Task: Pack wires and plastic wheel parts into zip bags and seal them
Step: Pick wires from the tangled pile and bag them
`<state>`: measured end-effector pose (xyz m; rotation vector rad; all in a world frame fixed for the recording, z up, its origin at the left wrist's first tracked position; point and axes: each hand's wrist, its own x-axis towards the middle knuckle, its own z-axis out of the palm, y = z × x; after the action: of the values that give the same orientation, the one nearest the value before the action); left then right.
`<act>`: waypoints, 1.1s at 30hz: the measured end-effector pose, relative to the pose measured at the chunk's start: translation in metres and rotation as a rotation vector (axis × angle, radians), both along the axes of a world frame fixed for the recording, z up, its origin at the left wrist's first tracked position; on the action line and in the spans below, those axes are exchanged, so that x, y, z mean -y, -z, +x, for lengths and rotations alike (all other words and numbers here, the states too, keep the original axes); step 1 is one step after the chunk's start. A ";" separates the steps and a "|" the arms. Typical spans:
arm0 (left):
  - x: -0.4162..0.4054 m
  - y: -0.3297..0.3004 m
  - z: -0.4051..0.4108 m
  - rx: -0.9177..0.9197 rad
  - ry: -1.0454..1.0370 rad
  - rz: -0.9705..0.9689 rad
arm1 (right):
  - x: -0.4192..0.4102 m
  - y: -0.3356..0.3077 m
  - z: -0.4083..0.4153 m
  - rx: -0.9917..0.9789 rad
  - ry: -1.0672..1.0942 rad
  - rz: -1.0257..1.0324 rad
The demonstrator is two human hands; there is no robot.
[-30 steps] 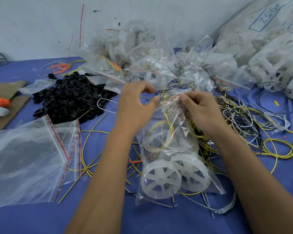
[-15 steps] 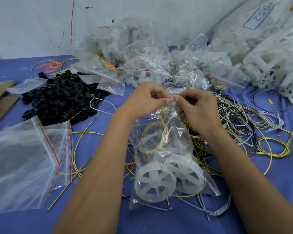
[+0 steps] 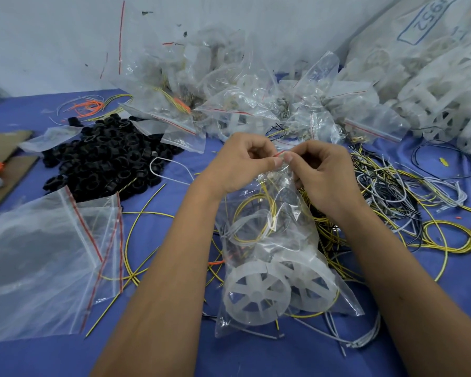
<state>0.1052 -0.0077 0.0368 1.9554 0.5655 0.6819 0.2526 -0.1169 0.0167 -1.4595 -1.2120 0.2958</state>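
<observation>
Both hands meet at centre: left hand (image 3: 239,165) and right hand (image 3: 324,170) pinch the red zip strip of the filled zip bag (image 3: 272,257), whose white wheels (image 3: 256,295) lie toward 6 o'clock; loose wires (image 3: 408,202) at 3 o'clock.

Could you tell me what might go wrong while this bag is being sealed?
Both hands, left hand and right hand, pinch the zip bag at its red zip strip. A yellow wire coiled high inside could catch in the seal. The bulky white wheels may strain it open.
</observation>
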 end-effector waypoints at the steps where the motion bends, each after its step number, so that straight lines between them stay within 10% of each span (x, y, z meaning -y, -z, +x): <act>1: 0.000 0.000 0.000 -0.005 -0.002 0.000 | 0.000 0.000 0.000 0.002 0.004 -0.004; 33: -0.010 0.006 -0.012 -0.035 -0.004 -0.020 | 0.003 -0.002 -0.007 -0.117 -0.106 -0.062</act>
<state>0.0935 0.0019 0.0305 1.9514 0.5952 0.6432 0.2456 -0.1197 0.0191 -1.4135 -1.1962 0.4877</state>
